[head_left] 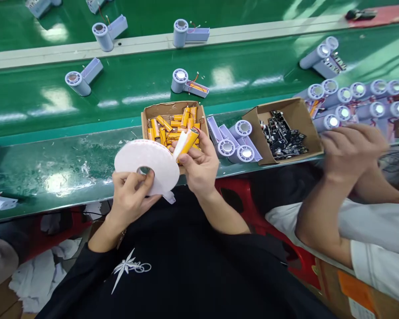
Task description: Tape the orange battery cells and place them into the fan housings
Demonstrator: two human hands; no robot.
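Note:
My left hand (131,192) grips a large roll of white double-sided tape (162,166), with its fingers at the core hole. A short tail of tape dangles from the roll's lower edge. In my right hand (201,166) is an orange battery cell (189,139), held tilted between thumb and fingers; a white strip lies along its side. The cell's lower end is close to the roll's right edge; whether they touch I cannot tell. Just behind stands a cardboard box (146,108) of similar orange batteries with thin wires.
Purple fan housings (242,128) stand right of the battery box, beside a carton of small black circuit boards (282,137). More housings (180,79) lie on the green conveyor belt (136,84). A co-worker's hands (352,146) are at the right, near clustered housings (344,95).

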